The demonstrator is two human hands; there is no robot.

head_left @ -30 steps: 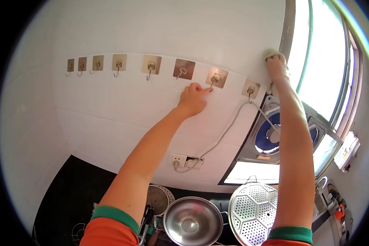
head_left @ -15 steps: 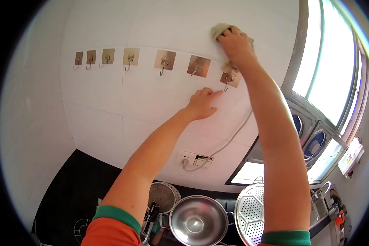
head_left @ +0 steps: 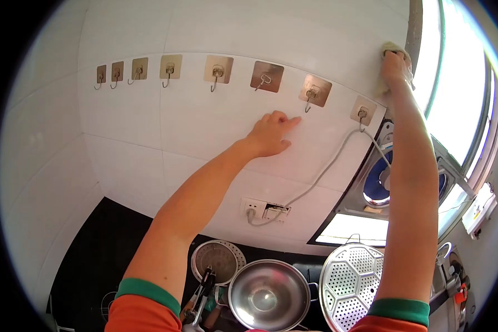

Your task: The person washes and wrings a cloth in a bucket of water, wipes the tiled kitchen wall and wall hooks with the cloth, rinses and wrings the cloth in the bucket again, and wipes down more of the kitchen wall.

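My right hand (head_left: 397,67) presses a pale cloth (head_left: 383,84) to the white tiled wall (head_left: 293,33), beside the window frame at the upper right. Just below a copper-coloured adhesive hook (head_left: 316,91), my left hand (head_left: 272,134) rests near the wall with its index finger stretched out and nothing in it. A row of adhesive hooks runs leftward from there. On the rightmost hook (head_left: 363,110) hangs a grey cable (head_left: 337,154), which leads down to a plug in the wall socket (head_left: 253,207).
A steel pan (head_left: 268,296), a perforated steamer tray (head_left: 348,285) and a strainer (head_left: 216,260) stand on the black counter (head_left: 88,260) below. The window (head_left: 454,83), a blue fan (head_left: 375,180) and a faucet (head_left: 444,252) are on the right.
My right hand has swept the cloth left across the wall above the hooks and then back right to the window frame. My left hand has stayed near the same hook.
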